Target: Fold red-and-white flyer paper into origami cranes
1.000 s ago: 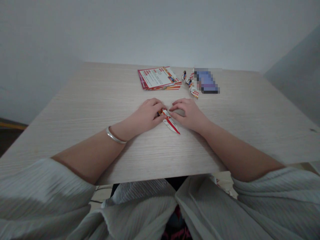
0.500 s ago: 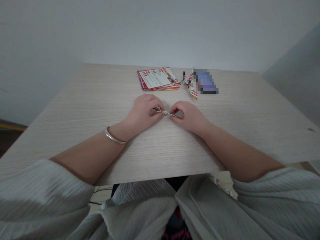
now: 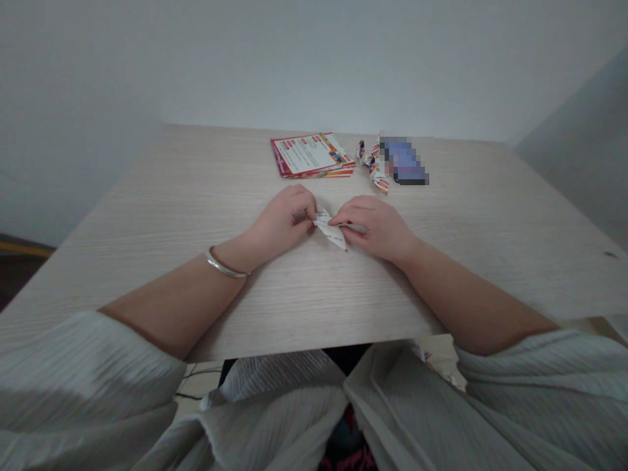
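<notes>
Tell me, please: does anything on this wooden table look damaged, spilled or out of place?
Nothing stands out. The left hand and right hand pinch a small folded white paper piece over the light wooden table. The red-and-white printed sheets lie neatly stacked at the far side, with small folded paper shapes beside them.

A stack of red-bordered printed sheets [image 3: 311, 155] lies near the far edge of the pale wooden tabletop [image 3: 171, 196]. Just right of it are small folded paper pieces [image 3: 373, 165], then a blurred purple-blue object [image 3: 405, 163].
</notes>
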`<state>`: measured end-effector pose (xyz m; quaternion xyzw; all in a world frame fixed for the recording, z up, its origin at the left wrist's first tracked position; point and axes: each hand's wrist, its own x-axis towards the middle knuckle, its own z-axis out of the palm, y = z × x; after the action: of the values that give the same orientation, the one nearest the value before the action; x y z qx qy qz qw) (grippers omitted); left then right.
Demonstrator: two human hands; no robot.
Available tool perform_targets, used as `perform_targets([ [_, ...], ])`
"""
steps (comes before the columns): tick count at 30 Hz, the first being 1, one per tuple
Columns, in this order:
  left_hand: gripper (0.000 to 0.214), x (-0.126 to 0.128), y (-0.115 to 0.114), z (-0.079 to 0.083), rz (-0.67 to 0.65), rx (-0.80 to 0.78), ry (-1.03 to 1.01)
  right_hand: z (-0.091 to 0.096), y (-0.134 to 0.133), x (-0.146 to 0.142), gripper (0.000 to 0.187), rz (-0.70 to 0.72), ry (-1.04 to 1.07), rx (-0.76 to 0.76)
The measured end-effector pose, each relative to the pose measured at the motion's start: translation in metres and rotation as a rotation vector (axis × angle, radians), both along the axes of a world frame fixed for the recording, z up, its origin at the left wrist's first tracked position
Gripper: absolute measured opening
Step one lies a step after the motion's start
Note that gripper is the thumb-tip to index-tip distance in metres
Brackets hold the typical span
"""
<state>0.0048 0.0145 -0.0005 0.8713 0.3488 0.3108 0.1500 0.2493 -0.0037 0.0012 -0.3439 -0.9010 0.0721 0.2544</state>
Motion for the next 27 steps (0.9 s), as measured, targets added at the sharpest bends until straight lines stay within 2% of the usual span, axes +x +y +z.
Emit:
perform_targets([
  [4,0.013,0.003,0.000,-0.001,-0.029,0.012,0.064,0.004,-0.002,-0.005,0.016,-0.003,-0.098,0.035],
  [15,0.016,0.007,-0.003,0.001,0.017,0.107,0.283,0.008,-0.005,-0.011,0.022,-0.028,-0.283,0.149],
  [22,0.022,-0.001,-0.003,0.008,-0.162,0.139,0.413,0.012,-0.007,-0.009,0.025,-0.085,-0.352,0.199],
  [27,0.024,-0.001,-0.003,0.009,-0.182,0.217,0.477,0.013,-0.005,-0.007,0.028,-0.036,-0.417,0.193],
])
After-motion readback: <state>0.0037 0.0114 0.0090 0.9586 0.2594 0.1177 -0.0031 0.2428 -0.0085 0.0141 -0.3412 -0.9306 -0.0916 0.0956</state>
